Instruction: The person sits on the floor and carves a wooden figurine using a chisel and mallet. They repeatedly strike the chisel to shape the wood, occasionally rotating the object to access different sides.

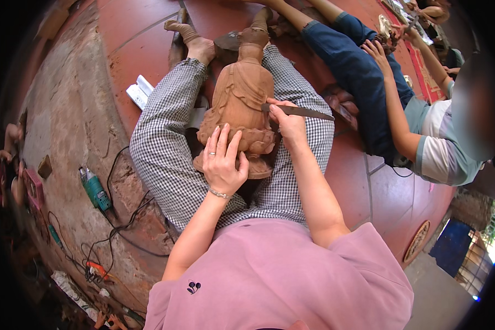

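Note:
A carved brown wooden statue [242,91], a seated robed figure on a petalled base, leans between my knees with its head pointing away from me. My left hand [224,168] lies on the base with its fingers stretched out and a little apart. Closed in my right hand [289,127] is a long, dark, flat file-like tool [309,113]. One end of it meets the statue's right side, and the other sticks out to the right over my checked trouser leg. The statue's underside is hidden.
A green power tool [97,192] and tangled black cords [114,234] lie on the rough slab at left. Another person in blue trousers [341,71] sits close on the right. A white object [139,92] lies beside my left leg, a round carved disc [416,242] at lower right.

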Available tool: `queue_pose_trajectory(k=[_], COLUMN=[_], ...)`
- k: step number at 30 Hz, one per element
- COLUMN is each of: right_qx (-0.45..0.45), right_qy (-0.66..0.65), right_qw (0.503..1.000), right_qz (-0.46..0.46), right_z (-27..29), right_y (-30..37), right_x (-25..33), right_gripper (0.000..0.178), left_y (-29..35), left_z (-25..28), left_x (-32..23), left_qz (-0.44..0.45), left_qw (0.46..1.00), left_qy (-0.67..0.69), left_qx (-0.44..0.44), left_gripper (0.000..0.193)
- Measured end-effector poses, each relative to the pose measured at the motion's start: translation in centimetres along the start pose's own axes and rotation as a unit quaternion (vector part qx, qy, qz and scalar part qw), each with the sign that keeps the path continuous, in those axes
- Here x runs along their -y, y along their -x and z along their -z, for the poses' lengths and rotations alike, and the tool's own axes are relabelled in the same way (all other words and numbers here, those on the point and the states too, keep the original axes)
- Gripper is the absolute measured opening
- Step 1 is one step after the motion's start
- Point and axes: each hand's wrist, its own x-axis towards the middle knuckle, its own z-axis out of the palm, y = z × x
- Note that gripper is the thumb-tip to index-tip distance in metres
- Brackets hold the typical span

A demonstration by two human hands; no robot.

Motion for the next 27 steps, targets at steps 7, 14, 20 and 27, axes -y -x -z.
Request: queue_pose_trajectory(k=[7, 14, 20, 27], right_qx=[0.027, -0.009, -0.024, -0.027], right_qy=[-0.216, 0.055, 0.187, 0.134], right_qw=[0.968, 0.998, 0.972, 0.983], right_qz=[-0.123, 0.016, 0.14, 0.126], right_z=[2.0, -0.3, -1.7, -0.6], right_y=[0.2, 0.0, 0.1, 0.2], right_x=[0.9, -0.3, 0.9, -0.8], right_gripper=[0.015, 0.027, 0.029, 0.022], left_y=[0.0, 0.0, 0.2, 0.3], left_z=[0.1, 0.0, 0.0, -0.4], left_x=[0.4, 0.1, 0.3, 0.0], left_qz=[-0.002, -0.001, 0.001, 0.003], left_qw=[1.0, 1.0, 1.0, 1.0], left_qy=[0.006, 0.002, -0.003, 0.006], left_qx=[0.0, 0.005, 0.006, 0.006], left_gripper=[0.054, 0.054, 0.054, 0.054])
